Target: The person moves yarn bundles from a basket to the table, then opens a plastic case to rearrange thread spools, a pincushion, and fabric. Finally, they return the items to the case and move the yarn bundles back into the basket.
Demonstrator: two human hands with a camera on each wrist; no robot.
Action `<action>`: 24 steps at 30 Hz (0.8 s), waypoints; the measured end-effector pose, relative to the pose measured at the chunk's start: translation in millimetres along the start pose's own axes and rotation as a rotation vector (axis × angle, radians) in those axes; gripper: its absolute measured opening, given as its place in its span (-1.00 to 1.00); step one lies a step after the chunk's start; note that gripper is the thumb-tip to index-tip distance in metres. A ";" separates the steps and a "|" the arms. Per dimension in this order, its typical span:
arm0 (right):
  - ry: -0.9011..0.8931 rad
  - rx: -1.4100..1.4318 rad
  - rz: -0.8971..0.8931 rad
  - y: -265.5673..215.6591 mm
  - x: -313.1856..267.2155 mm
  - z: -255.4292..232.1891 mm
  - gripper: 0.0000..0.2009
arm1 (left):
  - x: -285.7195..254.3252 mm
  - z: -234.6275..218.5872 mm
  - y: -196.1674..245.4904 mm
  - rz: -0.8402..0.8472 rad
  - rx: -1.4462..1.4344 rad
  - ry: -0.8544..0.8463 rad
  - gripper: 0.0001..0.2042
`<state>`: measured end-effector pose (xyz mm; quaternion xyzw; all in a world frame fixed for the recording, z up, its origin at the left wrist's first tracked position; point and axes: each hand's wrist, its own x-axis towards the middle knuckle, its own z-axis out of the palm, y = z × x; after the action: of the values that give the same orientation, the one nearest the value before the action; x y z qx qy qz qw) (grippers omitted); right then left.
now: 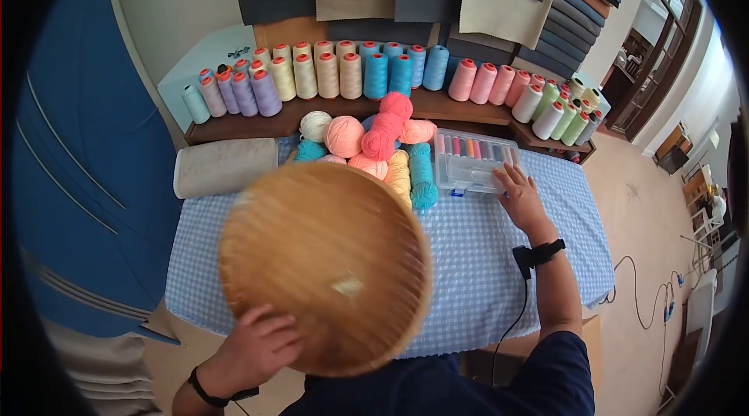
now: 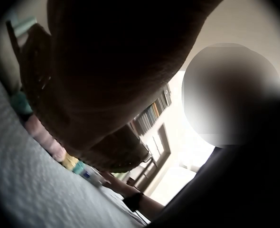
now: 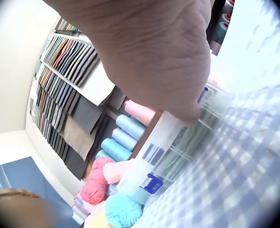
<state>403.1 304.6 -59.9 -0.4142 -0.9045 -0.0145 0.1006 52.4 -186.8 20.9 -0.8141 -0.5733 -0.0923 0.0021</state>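
A round woven basket, blurred, is held above the near left of the table, its hollow inside facing the head camera. My left hand grips its near-left rim, fingers over the inner side and thumb hidden. Dark in the left wrist view, the basket rises over the cloth. My right hand rests on the right end of a clear plastic box with small thread spools inside. In the right wrist view, the thumb lies at the box's edge near its blue latches.
Behind the basket, balls and skeins of yarn are piled in several colours. Thread cones line the raised wooden shelf at the back. A grey folded cloth lies at the left on the checked tablecloth.
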 end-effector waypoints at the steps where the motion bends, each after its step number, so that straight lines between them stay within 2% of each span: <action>1: -0.015 0.003 0.015 -1.3 0.8 -1.0 -0.32 | 5.7 1.1 -0.1 0.004 0.003 0.008 -0.84; 3: -0.005 -0.002 0.011 1.8 0.4 2.0 -0.32 | 19.2 11.0 -3.4 0.216 -0.188 -0.060 -0.82; 4: -0.005 0.008 0.010 1.3 0.1 2.1 -0.31 | 28.6 16.5 -4.3 0.285 -0.181 -0.034 -0.87; 5: -0.005 0.017 0.008 1.2 0.2 2.2 -0.31 | 36.0 21.2 -7.7 0.290 -0.182 -0.024 -0.87; 7: -0.016 0.004 0.012 4.8 1.0 4.3 -0.31 | 49.5 30.8 -14.5 0.373 -0.178 -0.110 -0.93; 10: 0.010 0.021 0.007 5.3 -0.7 7.0 -0.32 | 66.9 43.8 -25.7 0.419 -0.197 -0.018 -0.97; 14: -0.025 0.015 0.027 9.9 1.2 -3.0 -0.33 | 70.3 52.9 -40.2 0.387 -0.115 -0.115 -0.95; 18: -0.039 0.012 0.025 26.1 -3.4 -3.3 -0.34 | 67.6 51.2 -48.0 0.324 -0.200 -0.043 -0.88; 23: -0.107 -0.033 0.003 9.4 17.3 -33.8 -0.39 | 86.8 19.6 -67.5 0.289 -0.405 -0.003 -0.77; 24: -0.053 0.044 -0.088 3.1 29.4 -35.7 -0.42 | 100.8 11.6 -76.3 0.259 -0.400 0.020 -0.75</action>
<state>392.8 324.7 -19.4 -0.3720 -0.9243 0.0122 0.0849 15.7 -65.3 17.0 -0.8640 -0.4345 -0.2113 -0.1417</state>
